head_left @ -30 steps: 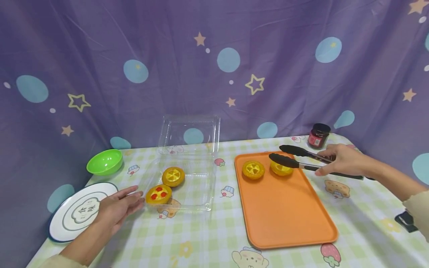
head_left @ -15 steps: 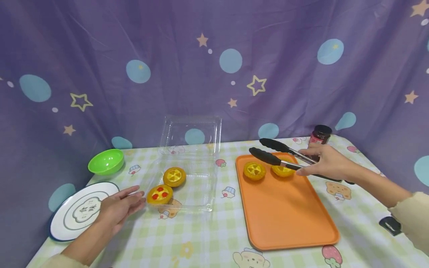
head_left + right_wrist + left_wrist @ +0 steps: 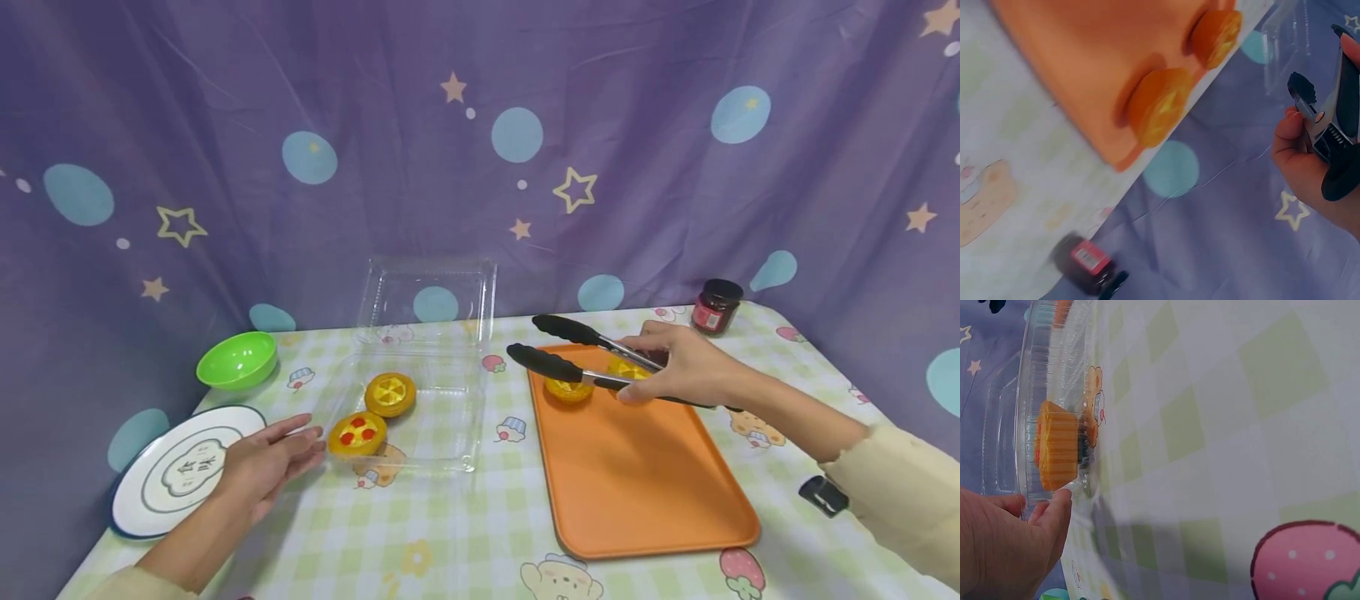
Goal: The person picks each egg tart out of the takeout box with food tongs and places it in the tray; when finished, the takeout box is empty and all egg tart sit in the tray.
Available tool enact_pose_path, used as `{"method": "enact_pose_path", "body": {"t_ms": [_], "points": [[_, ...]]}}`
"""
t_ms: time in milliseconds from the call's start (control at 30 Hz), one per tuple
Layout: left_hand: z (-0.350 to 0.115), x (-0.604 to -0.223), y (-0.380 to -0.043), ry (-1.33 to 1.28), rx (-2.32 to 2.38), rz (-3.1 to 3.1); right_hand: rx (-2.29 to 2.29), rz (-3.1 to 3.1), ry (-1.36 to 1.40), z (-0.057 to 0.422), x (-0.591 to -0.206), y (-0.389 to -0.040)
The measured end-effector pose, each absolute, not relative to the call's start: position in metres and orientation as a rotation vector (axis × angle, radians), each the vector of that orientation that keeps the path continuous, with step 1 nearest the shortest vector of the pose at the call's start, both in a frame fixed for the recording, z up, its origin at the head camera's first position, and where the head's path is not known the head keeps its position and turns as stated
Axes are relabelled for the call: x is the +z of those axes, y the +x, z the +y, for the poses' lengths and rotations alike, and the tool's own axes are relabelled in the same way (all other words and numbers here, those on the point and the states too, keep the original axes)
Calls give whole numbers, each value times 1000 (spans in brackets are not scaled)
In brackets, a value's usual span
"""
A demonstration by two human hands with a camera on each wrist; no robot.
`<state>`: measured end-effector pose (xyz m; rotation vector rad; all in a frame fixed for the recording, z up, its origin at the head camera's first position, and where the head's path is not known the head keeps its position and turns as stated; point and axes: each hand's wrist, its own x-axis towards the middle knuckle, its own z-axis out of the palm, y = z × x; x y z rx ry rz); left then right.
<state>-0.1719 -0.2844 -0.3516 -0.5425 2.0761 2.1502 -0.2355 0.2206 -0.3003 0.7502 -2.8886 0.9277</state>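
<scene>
My right hand (image 3: 682, 367) holds black-and-silver tongs (image 3: 547, 362) by their middle, their tips apart with nothing between them. They hang above the back left corner of an orange tray (image 3: 630, 483). Beneath them, two yellow tarts (image 3: 567, 391) on the tray are partly hidden. My left hand (image 3: 262, 467) rests with extended fingers at the left side of a clear hinged plastic box (image 3: 442, 450), its lid raised. In the left wrist view the fingertips (image 3: 1063, 499) touch the box wall. Inside sit a yellow-topped tart (image 3: 390, 394) and a red-dotted tart (image 3: 357, 434).
A white plate (image 3: 142, 487) lies under and left of my left forearm. Behind it stands a green bowl (image 3: 237, 361). A dark-lidded jar (image 3: 716, 308) is at the back right. A small black object (image 3: 823, 496) lies by my right sleeve. A purple curtain (image 3: 637, 167) hangs behind.
My right hand has carried the tongs left, from over the right tart to past the left tart, toward the box. The left hand has stayed at the box. The tarts have not moved.
</scene>
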Motion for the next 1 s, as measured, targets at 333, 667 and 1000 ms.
{"method": "enact_pose_path", "body": {"t_ms": [333,667,1000], "points": [[-283,-350,-172,-548,2157,2067,1024,-2877,863,190,-293,-238],[-284,-352,-172,-552,2150,2084,1042,-2915,912,150,-289,-239],[-282,-351,-171,-561,2146,2084,981,-2984,993,115,-289,-249]]}}
